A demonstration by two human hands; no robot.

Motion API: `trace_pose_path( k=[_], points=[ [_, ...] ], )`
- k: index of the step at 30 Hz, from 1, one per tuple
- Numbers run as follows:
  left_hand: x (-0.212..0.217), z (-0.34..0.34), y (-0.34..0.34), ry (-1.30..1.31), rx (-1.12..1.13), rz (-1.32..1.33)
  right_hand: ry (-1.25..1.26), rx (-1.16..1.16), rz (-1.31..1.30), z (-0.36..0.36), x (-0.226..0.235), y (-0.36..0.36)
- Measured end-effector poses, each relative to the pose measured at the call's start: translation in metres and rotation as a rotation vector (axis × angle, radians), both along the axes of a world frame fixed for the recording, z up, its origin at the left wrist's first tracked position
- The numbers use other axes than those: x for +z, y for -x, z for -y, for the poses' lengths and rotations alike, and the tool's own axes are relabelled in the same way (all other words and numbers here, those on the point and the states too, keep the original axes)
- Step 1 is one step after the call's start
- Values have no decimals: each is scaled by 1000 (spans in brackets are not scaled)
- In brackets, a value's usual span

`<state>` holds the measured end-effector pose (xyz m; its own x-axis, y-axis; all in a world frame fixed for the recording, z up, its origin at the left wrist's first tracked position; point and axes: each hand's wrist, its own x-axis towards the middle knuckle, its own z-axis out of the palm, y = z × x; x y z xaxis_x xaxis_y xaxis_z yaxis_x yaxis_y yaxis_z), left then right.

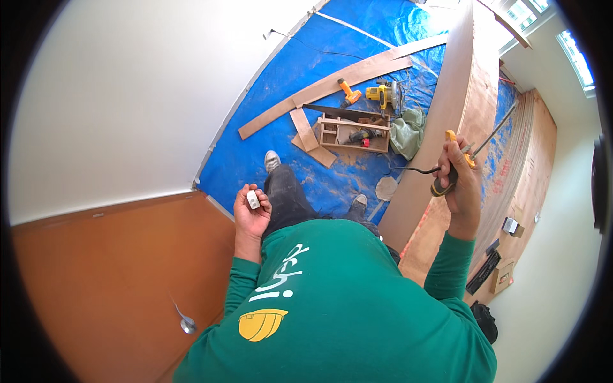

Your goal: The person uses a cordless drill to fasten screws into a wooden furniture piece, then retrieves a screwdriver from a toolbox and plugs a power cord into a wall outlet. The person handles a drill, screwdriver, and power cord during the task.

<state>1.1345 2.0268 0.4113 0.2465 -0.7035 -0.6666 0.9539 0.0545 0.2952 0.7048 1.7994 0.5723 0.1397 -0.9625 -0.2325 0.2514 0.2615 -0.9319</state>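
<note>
The left hand [249,220] is curled around a block [253,199], small, white and boxy, beside the person's leg [286,195]. The right hand [462,175] is clamped on a screwdriver [444,183], its handle black and yellow, its shaft long and thin, slanting up rightward. A black cable [415,169] meets that hand.

Cannot identify the small white block [253,200] in the left hand [251,220], nor see whole the black object [599,185] cut off at right.

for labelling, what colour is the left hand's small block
The small block is white; clearest in head view.
</note>
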Motion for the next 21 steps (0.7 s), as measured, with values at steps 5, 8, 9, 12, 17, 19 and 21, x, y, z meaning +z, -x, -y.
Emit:
trace_pose_path(
  k=[5,8,9,12,17,19,21],
  points=[
    [-25,92,-87,65,-98,-37,47,-181,-114,37,5,-52],
    [-36,161,-170,116,-150,-3,63,-326,-99,62,8,-100],
    [-36,185,-201,127,-162,12,81,-344,-49,71,10,-120],
    [-17,231,-293,108,-203,98,32,-481,-31,92,18,-185],
    [25,294,-431,86,-302,341,53,-382,-116,128,36,-286],
    [28,310,-467,71,-299,445,65,-364,-160,137,43,-313],
    [22,322,-492,31,-231,444,49,-398,-152,147,44,-338]
  ],
)
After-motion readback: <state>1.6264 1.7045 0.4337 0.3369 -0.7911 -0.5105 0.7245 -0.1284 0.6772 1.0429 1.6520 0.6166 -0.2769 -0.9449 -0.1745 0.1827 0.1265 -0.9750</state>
